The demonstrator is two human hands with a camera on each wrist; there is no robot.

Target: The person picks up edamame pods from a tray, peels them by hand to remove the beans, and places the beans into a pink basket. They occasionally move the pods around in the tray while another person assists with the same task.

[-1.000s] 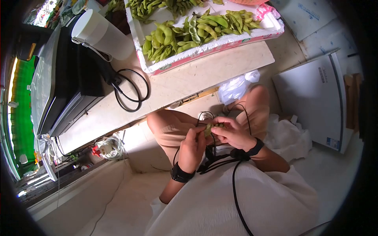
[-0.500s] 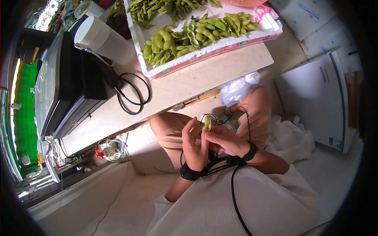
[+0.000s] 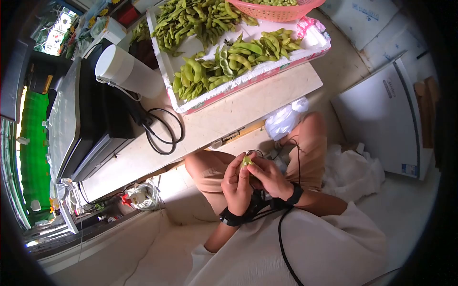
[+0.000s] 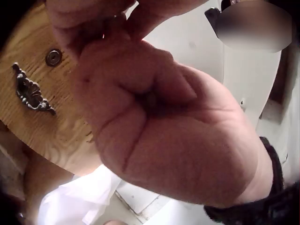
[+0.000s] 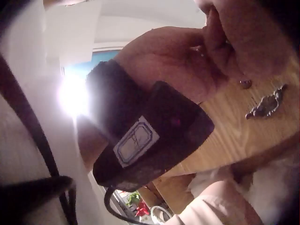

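a pale table (image 3: 253, 97) ran aslant across the head view, above the seated person's knees. to its right stood a white appliance (image 3: 381, 119), and on its left part sat a black machine (image 3: 102, 114) with a looped cord beside it. a white foam tray (image 3: 267, 67) rested on the table, carrying green pods (image 3: 234, 57) in heaps, one along the near side and one farther back. a pink basket (image 3: 276, 12) at the tray's far right corner held small green beans. between machine and tray was a white container (image 3: 129, 71) with a strap. below the table edge, by the knee, a white plastic bag (image 3: 285, 121) was bunched up. the hands met over the lap: the left hand (image 3: 237, 190) and the right hand (image 3: 274, 180) both pinched one small green pod (image 3: 247, 161) between their fingertips, the thumbs close together. neither wrist view clearly showed that pod, the fingers being in front.
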